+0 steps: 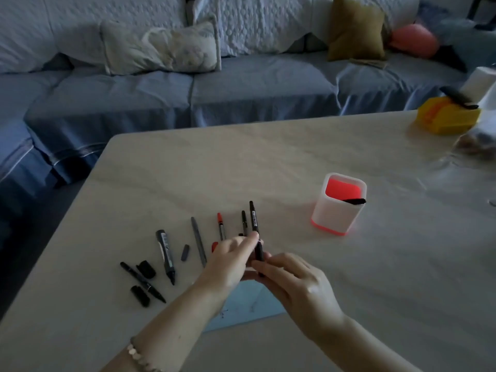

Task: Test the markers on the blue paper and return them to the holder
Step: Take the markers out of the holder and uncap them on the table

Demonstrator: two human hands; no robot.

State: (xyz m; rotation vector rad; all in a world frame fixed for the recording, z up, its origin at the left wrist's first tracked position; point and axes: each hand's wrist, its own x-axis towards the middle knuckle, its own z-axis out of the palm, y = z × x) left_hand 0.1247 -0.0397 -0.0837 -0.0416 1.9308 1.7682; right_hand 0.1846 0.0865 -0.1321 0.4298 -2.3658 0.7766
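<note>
Both hands hold one black marker (253,218) upright above the blue paper (249,304). My left hand (230,261) pinches its middle and my right hand (290,280) grips its lower end. Several uncapped markers lie in a row on the table: a thin black one (142,281), a thick black one (166,256), a grey pen (198,241), a red-capped one (220,226) and a short black one (243,221). Loose caps (146,269) lie among them. The white holder (338,205) with a red inside stands to the right with one black marker (354,201) in it.
A yellow box (447,118) with a black object on it sits at the table's far right corner, beside white things. The table's left edge (80,210) runs diagonally toward a blue sofa with cushions behind.
</note>
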